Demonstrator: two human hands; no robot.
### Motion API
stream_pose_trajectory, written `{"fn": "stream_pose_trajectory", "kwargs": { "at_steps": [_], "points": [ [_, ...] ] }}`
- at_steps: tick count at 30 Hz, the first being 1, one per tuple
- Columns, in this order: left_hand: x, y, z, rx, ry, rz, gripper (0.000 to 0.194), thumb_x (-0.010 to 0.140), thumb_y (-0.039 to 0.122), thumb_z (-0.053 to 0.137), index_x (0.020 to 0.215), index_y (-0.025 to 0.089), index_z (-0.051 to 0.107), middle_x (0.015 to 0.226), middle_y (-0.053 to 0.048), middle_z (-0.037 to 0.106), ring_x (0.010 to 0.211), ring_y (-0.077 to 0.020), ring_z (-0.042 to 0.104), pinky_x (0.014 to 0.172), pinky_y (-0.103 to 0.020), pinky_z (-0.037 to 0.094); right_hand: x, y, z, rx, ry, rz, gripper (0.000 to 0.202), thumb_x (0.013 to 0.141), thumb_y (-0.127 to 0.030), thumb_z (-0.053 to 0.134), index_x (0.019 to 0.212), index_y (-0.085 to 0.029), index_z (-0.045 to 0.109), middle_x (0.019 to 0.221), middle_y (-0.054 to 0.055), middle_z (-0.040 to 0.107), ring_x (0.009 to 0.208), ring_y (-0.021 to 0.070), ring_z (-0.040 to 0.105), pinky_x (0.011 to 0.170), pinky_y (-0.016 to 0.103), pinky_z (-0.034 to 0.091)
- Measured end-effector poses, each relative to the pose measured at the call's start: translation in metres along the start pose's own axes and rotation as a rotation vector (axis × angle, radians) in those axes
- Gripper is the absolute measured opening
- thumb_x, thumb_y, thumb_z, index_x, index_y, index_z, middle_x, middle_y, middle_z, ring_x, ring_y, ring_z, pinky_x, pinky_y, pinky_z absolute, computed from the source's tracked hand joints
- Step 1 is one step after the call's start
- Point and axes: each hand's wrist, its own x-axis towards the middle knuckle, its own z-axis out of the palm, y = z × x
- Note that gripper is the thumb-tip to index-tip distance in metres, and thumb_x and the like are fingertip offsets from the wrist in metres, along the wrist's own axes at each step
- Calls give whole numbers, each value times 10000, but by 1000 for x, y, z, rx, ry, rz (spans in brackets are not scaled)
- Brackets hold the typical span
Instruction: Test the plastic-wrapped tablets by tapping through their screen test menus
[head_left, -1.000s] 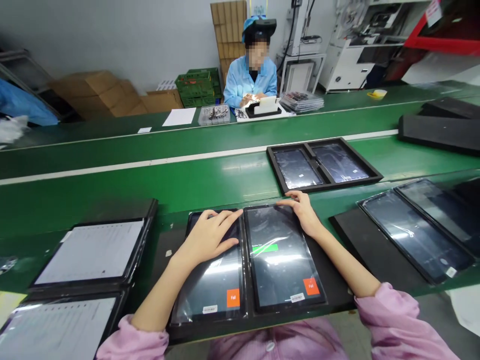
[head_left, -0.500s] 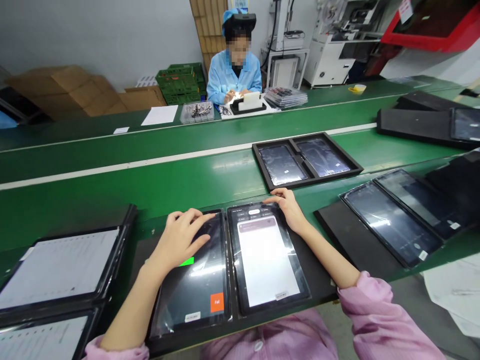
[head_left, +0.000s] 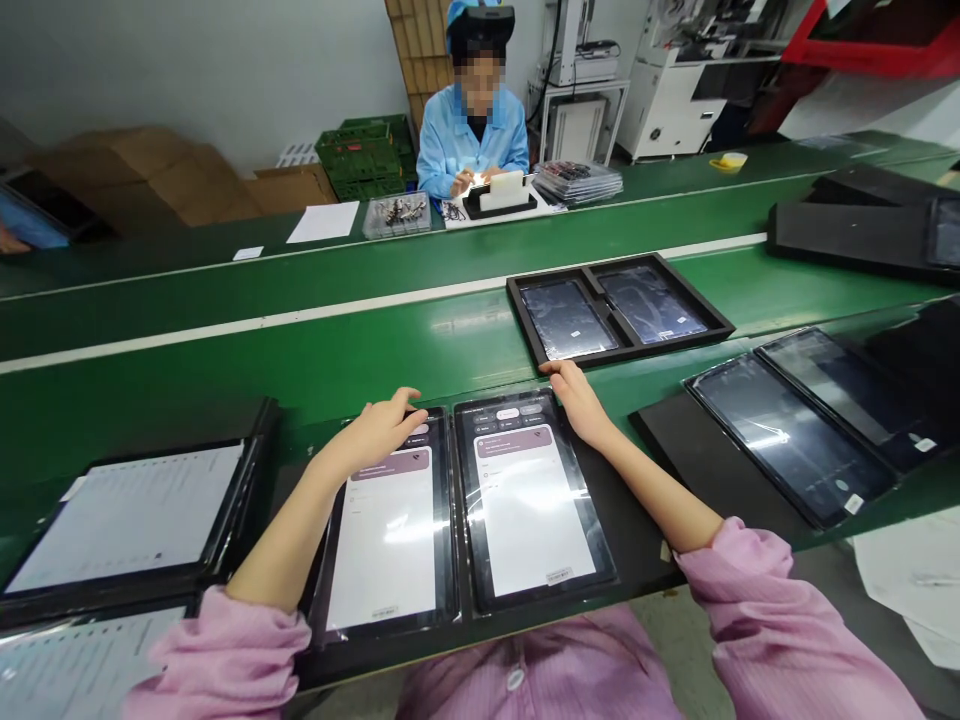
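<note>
Two tablets lie side by side in front of me in a black tray (head_left: 630, 530), both lit with a white screen and dark controls at the top. Over the upper part of the left tablet (head_left: 390, 550) is my left hand (head_left: 381, 430), fingers stretched out and partly bent; whether they touch the glass I cannot tell. My right hand (head_left: 576, 400) rests at the top right corner of the right tablet (head_left: 525, 510), its fingers extended past the edge. Neither hand holds anything.
A black tray with two dark tablets (head_left: 570, 318) sits on the green conveyor ahead. More tablets lie on trays at right (head_left: 787, 440) and left (head_left: 142, 510). Across the line, a person in blue (head_left: 472, 130) works beside a parts box (head_left: 397, 215) and stacked clear trays (head_left: 577, 182).
The left tablet's screen has gone from dark, with green and red "Fail" blocks, to a white page with a panel. My left hand has moved up toward its top edge.
</note>
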Motion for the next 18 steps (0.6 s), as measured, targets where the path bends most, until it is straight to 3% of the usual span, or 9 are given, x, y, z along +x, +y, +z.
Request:
{"fn": "stream_pose_trajectory", "kwargs": {
  "at_steps": [4, 9, 13, 18],
  "points": [
    [9, 4, -15, -13, -69, 4, 591, 890, 651, 326, 1009, 207, 697, 1217, -129, 747, 1152, -358, 681, 1000, -435, 528, 11, -1, 1, 12, -125, 80, 459, 960, -613, 490, 1119, -228, 682, 1141, 103, 690, 1141, 301, 595, 1015, 420, 450],
    [4, -7, -33, -190, -146, 76, 636, 773, 744, 552, 1094, 226, 735, 1126, -58, 782, 1045, -309, 718, 933, -364, 561, 27, -4, 4, 97, -328, 201, 492, 845, -669, 616, 701, -199, 639, 718, 24, 626, 780, 243, 613, 756, 341, 437],
    [5, -10, -37, -255, -161, 123, 628, 696, 730, 683, 1063, 224, 750, 1112, -56, 785, 1040, -308, 717, 966, -371, 562, 38, -10, 3, 233, -446, 260, 436, 698, -612, 736, 745, -185, 665, 737, 8, 641, 753, 192, 590, 733, 305, 428],
    [5, -7, -40, -250, -115, 76, 730, 633, 849, 667, 1025, 243, 773, 1070, -59, 796, 990, -338, 733, 920, -407, 599, 51, -23, -4, 380, -554, 304, 399, 551, -500, 793, 748, -191, 634, 740, 4, 647, 716, 163, 587, 662, 268, 439]
  ]
}}
